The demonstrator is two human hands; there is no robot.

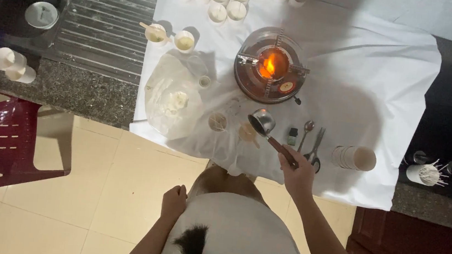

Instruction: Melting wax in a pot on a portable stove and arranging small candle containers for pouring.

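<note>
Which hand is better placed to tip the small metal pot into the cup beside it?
Right. The right hand already grips the metal pot by its handle, over the cup; the left hand hangs off the counter.

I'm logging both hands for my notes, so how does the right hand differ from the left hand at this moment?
The right hand grips the wooden handle of a small metal ladle, while the left hand holds nothing that shows. The right hand reaches out over the white cloth on the counter; the left hand hangs low by the body, above the pale tiled floor. Both are bare.
</note>
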